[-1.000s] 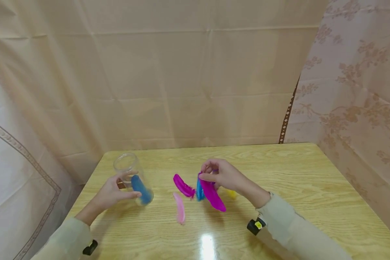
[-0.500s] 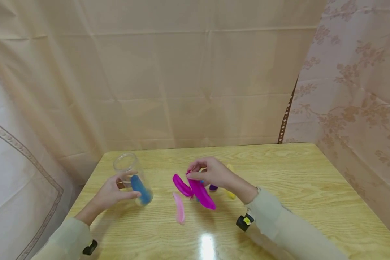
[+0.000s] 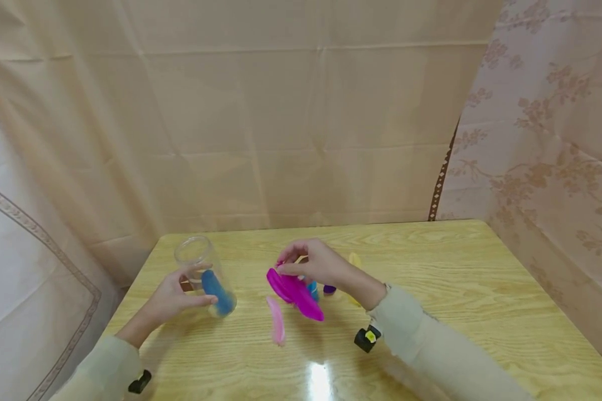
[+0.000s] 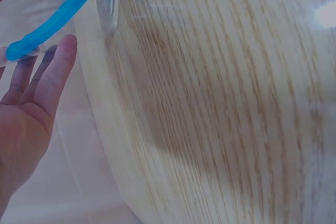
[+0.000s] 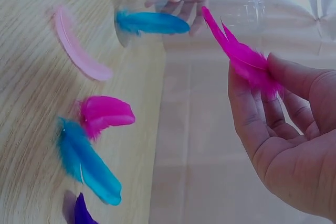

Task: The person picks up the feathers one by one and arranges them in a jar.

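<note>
My left hand (image 3: 173, 295) holds a clear jar (image 3: 194, 252), thumb and fingers round its side. Upright on the table, the jar contains one blue feather (image 3: 217, 292), also seen through its wall in the left wrist view. Between thumb and fingertips my right hand (image 3: 316, 262) pinches a magenta feather (image 5: 244, 59) by its quill end, raised over the table. In the head view it overlaps a second magenta feather (image 5: 107, 114) lying on the wood. A loose blue feather (image 5: 92, 161) lies beside that one, partly hidden by the right hand in the head view.
A pale pink feather (image 3: 276, 321) lies nearer the front of the wooden table (image 3: 221, 367). Right of the blue feather are a purple feather (image 3: 329, 289) and a yellow feather (image 3: 354, 259), partly behind the right hand and forearm. A beige curtain (image 3: 291, 139) hangs behind the table.
My right hand has moved left with the magenta feather, uncovering parts of the purple and yellow feathers. The left hand and the jar have stayed in place.
</note>
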`<state>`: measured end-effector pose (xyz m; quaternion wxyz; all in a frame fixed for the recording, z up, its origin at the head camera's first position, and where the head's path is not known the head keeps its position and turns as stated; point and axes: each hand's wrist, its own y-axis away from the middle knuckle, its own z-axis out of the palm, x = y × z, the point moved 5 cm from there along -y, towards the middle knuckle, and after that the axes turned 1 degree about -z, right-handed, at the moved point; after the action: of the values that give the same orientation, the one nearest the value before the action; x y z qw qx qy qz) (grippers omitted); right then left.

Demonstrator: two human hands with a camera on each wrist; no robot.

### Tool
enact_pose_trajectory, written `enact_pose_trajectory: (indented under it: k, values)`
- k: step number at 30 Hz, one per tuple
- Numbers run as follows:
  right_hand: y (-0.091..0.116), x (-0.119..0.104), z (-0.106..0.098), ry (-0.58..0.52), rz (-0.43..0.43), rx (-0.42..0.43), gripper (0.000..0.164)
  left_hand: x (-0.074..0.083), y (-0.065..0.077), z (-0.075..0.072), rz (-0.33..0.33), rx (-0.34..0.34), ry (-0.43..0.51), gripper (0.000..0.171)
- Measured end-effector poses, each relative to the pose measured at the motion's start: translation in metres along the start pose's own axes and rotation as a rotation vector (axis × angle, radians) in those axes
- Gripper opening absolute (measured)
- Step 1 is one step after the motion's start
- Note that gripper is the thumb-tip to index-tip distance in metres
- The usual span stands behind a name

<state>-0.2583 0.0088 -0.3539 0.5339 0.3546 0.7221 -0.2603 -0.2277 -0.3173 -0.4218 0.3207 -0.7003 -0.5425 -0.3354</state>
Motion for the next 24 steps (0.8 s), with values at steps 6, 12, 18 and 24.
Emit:
enact_pose_trajectory:
  k: [6,12,18,24]
  values:
    - [-0.007,-0.005,0.006,-0.031,0.005,0.009,0.015,-0.001,-0.001,0.000,-0.011,0.001,-0.002,0.073]
    - [-0.013,-0.009,0.011,-0.037,0.006,0.010,0.016,0.000,0.000,0.000,-0.014,-0.004,-0.001,0.073]
    - [-0.020,-0.016,0.020,-0.058,-0.008,0.008,0.016,0.001,0.001,0.000,-0.021,-0.002,-0.022,0.074]
    - [-0.030,-0.026,0.027,-0.056,-0.004,0.003,0.014,0.002,-0.001,0.000,-0.013,0.004,-0.034,0.074]
